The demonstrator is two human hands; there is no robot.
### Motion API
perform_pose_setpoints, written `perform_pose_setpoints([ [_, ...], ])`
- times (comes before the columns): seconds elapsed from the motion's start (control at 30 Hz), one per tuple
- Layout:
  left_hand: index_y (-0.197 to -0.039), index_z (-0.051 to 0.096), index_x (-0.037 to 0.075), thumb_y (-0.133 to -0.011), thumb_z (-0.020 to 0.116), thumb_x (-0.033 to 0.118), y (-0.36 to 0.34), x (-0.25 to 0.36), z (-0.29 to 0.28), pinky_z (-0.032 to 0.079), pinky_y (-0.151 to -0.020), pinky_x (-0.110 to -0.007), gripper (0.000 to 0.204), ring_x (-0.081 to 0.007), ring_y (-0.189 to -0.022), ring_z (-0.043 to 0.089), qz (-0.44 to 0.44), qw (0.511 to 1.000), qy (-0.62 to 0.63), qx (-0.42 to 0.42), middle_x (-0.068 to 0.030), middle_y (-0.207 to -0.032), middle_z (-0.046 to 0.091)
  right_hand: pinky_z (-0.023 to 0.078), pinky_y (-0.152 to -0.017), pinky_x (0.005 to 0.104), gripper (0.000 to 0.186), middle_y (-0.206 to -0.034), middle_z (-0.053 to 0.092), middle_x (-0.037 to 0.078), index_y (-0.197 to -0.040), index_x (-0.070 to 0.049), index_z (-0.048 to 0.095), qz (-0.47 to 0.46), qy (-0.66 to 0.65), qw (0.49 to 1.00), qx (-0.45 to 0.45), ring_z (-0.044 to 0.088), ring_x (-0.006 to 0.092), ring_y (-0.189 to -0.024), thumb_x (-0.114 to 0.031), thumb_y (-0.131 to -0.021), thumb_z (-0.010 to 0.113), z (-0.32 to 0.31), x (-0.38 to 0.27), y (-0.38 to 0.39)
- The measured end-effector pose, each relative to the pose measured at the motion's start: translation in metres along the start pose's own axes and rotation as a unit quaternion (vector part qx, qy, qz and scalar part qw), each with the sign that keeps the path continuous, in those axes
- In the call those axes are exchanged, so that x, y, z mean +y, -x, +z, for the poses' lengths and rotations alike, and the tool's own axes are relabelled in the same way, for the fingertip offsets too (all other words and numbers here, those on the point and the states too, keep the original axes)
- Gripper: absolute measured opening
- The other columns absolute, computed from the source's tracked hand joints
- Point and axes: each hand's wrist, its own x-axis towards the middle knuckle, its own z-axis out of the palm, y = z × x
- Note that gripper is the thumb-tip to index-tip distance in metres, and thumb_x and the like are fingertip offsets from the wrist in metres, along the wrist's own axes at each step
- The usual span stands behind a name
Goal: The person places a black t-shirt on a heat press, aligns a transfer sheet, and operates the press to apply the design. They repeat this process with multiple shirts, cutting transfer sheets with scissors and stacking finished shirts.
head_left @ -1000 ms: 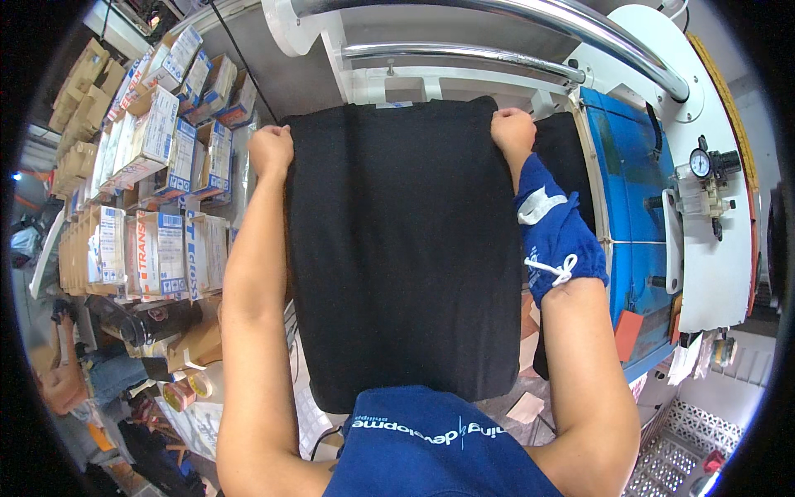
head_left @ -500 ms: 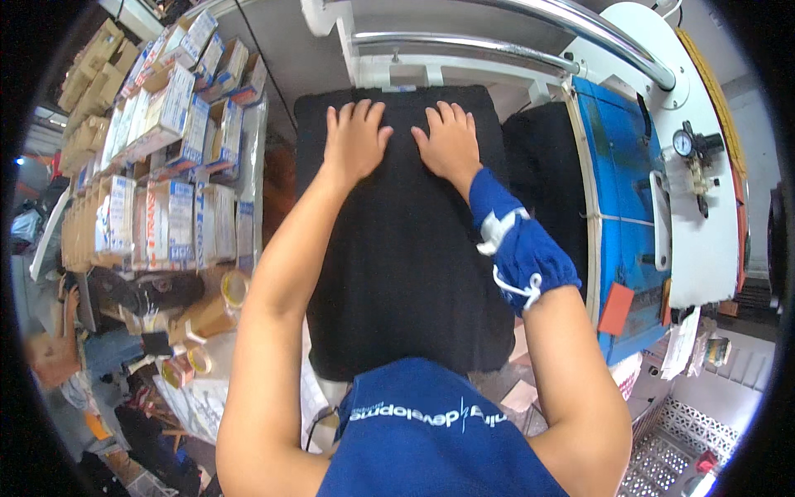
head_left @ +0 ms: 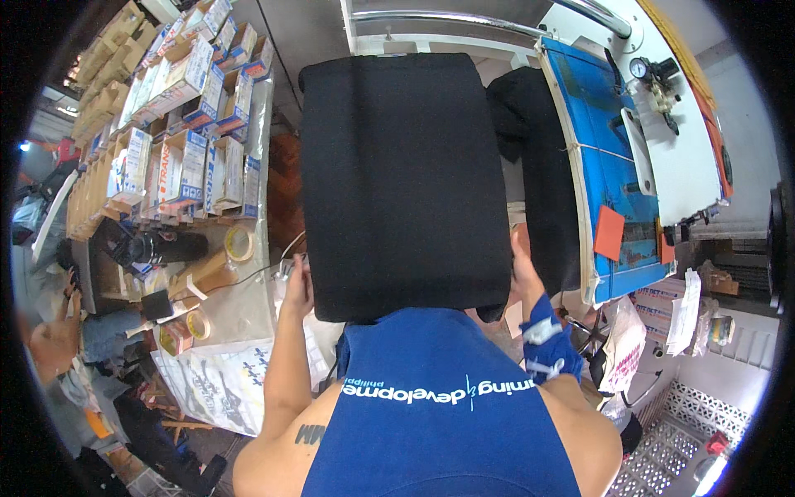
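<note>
Black cloth (head_left: 402, 186) lies smooth over a flat, rounded-corner board in front of me, covering its top. My left hand (head_left: 299, 286) is at the board's near left side, its fingers closed at the cloth's edge and partly hidden. On the opposite side, my right hand (head_left: 524, 269) is closed at the cloth's right edge, thumb up, the other fingers mostly out of sight under it. A blue sleeve (head_left: 546, 335) with a white tie covers my right wrist. The near edge of the cloth meets my blue top (head_left: 447, 389).
Right of the board hang more black cloth (head_left: 546, 182) and a blue framed screen (head_left: 617, 157) with orange patches. A pressure gauge (head_left: 638, 68) sits on the white machine. Stacked cartons (head_left: 182, 161) and tape rolls (head_left: 239, 244) cover the left table. Another person (head_left: 54, 344) is at far left.
Both hands have left the far part of the cloth's top and come back toward me, down to its two sides. The view has shifted, and the board appears higher.
</note>
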Motion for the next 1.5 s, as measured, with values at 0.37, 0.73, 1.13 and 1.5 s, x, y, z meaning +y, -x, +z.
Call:
perform_pose_setpoints([
  [0.37, -0.115, 0.063, 0.005, -0.100, 0.065, 0.019, 0.058, 0.029, -0.080, 0.055, -0.089, -0.040, 0.021, -0.0206, -0.098, 0.069, 0.151, 0.978, -0.107, 0.098, -0.0083, -0.109, 0.072, 0.050, -0.103, 0.0453, 0.042, -0.127, 0.065, 0.015, -0.129, 0.001, 0.059, -0.145, -0.085, 0.984, 0.053, 0.064, 0.0306, -0.114, -0.022, -0.096, 0.070, -0.039, -0.016, 0.034],
  [0.73, -0.117, 0.064, 0.005, -0.104, 0.059, 0.024, 0.059, 0.019, -0.077, 0.053, -0.086, -0.034, 0.024, -0.0181, -0.092, 0.067, 0.110, 0.944, -0.240, 0.200, -0.0061, -0.107, 0.071, 0.045, -0.109, 0.0438, 0.023, -0.125, 0.067, 0.011, -0.118, -0.005, 0.064, -0.155, -0.044, 0.986, 0.047, 0.061, 0.0262, -0.116, -0.020, -0.102, 0.061, -0.075, -0.003, 0.030],
  [1.13, -0.120, 0.062, 0.002, -0.104, 0.057, 0.020, 0.060, 0.012, -0.082, 0.052, -0.096, -0.038, 0.025, -0.0201, -0.102, 0.068, 0.166, 0.975, -0.065, 0.130, -0.0091, -0.113, 0.072, 0.044, -0.110, 0.0423, 0.037, -0.132, 0.063, 0.016, -0.131, 0.000, 0.059, -0.115, -0.048, 0.989, 0.078, 0.059, 0.0277, -0.122, -0.016, -0.099, 0.066, -0.078, -0.009, 0.038],
  [1.5, -0.130, 0.057, -0.002, -0.104, 0.054, 0.014, 0.047, -0.001, -0.108, 0.043, -0.111, -0.043, 0.032, -0.0264, -0.125, 0.058, 0.189, 0.981, -0.030, 0.032, -0.0151, -0.137, 0.061, 0.041, -0.110, 0.0380, 0.026, -0.122, 0.068, 0.011, -0.121, -0.002, 0.064, -0.190, -0.017, 0.969, 0.155, 0.061, 0.0236, -0.116, -0.020, -0.103, 0.059, -0.082, 0.020, 0.010],
])
